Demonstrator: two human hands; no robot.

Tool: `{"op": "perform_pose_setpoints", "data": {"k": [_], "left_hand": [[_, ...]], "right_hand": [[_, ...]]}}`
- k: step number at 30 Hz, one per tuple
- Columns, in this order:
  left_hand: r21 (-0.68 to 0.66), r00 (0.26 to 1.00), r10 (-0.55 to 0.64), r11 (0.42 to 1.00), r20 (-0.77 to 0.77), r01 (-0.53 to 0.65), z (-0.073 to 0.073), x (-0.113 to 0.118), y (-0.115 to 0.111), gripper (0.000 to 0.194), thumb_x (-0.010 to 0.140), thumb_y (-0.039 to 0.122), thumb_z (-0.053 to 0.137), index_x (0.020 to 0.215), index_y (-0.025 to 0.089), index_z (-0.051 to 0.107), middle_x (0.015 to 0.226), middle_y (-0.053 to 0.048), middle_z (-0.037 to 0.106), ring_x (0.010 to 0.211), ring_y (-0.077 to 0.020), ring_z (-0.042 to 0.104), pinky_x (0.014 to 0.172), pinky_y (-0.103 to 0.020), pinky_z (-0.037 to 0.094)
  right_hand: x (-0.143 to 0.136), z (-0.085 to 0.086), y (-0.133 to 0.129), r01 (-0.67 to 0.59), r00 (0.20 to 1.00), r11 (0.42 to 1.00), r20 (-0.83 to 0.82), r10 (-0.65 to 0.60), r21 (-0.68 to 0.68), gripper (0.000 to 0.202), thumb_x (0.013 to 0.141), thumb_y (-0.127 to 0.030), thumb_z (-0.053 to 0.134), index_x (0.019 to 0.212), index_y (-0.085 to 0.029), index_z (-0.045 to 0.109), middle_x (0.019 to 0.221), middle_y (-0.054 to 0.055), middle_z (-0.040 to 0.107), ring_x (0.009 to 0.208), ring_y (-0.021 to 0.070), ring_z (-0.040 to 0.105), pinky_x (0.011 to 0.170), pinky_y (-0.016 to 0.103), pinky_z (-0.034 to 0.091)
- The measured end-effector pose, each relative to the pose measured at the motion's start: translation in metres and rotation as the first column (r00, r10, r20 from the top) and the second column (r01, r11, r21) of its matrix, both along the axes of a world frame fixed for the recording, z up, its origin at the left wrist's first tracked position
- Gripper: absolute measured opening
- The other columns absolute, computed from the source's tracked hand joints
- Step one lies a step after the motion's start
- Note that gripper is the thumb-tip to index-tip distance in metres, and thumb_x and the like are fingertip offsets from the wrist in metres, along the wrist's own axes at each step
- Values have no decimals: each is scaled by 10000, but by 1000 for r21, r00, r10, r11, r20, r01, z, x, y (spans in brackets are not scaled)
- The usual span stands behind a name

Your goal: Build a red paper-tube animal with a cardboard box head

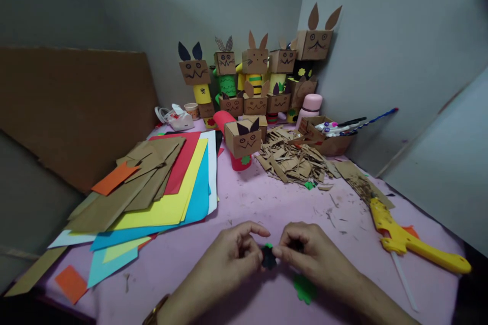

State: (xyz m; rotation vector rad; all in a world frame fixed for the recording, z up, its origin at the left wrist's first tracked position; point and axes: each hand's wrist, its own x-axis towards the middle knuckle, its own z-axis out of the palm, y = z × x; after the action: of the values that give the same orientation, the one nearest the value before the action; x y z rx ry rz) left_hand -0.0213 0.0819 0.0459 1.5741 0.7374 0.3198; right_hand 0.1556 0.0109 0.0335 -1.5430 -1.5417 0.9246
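A small dark paper cutout [269, 258] with a wavy edge is between my hands, low over the table. My left hand [238, 251] pinches its left side, index finger raised and curved above it. With thumb and fingertips, my right hand [307, 249] grips its right side. A bit of green shows at the cutout's top edge; whether it belongs to the same piece I cannot tell. Beside the right wrist lies a green scalloped paper piece [304, 288], partly covered by that hand. A cardboard figure [244, 143] with dark ears and a red tube body stands beyond the hands.
Coloured sheets [196, 183] and cardboard pieces [152, 170] are stacked at left. A yellow glue gun [409, 241] lies at right. Behind are a heap of cardboard scraps [293, 157], a box of pens [331, 139], a pink bottle [309, 109] and several cardboard figures [255, 61].
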Motion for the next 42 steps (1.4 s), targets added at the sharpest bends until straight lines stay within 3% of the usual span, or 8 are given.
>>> {"op": "perform_pose_setpoints", "data": {"k": [5,8,12,16,29,36,39,42], "left_hand": [[230,960,-118,956,-255,179,1,-4,-5,285,722,129,495,948,220,644,583,72,545,522,-99,458,495,-200,311],[372,942,-89,904,-322,212,1,-2,-5,181,792,194,489,820,219,665,636,42,606,575,-115,505,530,-217,327],[426,960,-54,888,-276,172,3,0,-2,287,894,299,392,688,201,567,654,32,583,615,-123,504,570,-237,337],[411,979,49,911,-200,39,2,0,2,347,907,356,364,588,220,363,568,63,394,556,-116,398,531,-245,294],[234,990,134,965,-46,-120,0,5,-2,199,818,324,547,747,195,680,709,-13,693,666,-150,596,617,-253,443],[403,995,66,915,-76,-30,-9,6,-15,185,743,279,648,579,200,614,587,0,669,557,-128,583,522,-236,421],[465,998,50,885,-47,-23,-9,5,-16,223,811,318,594,618,213,632,615,3,686,570,-124,606,538,-230,442],[517,994,107,849,32,-109,-6,2,-12,242,873,328,510,709,234,662,663,14,706,605,-120,635,574,-219,470]], "right_hand": [[12,3,2,97,995,994,30,-99,40,275,842,-353,531,640,-177,589,585,-25,550,580,115,489,559,234,366],[23,9,-3,-12,997,999,78,16,-51,145,806,-245,562,723,-182,663,633,-17,626,592,114,531,566,225,386],[31,16,-13,-164,924,975,321,205,-151,182,720,-181,637,875,-245,708,691,-18,660,625,127,543,578,236,362],[28,14,-18,-238,842,956,454,292,-174,193,639,-55,588,699,-217,676,610,-28,632,570,112,504,537,229,312],[27,16,-9,23,993,999,117,-19,-27,218,847,-276,519,687,-181,631,589,-21,581,547,108,482,543,230,354],[4,17,-15,-263,964,964,-30,264,39,226,850,-337,581,677,-194,554,558,-69,437,523,75,392,496,211,271],[20,16,-13,-29,996,987,-75,42,160,343,911,-358,472,607,-197,481,564,-49,459,548,88,430,525,215,313],[49,16,-10,400,910,895,-199,-363,198,292,919,-412,436,724,-210,517,655,-26,548,551,102,450,538,230,352]]}}
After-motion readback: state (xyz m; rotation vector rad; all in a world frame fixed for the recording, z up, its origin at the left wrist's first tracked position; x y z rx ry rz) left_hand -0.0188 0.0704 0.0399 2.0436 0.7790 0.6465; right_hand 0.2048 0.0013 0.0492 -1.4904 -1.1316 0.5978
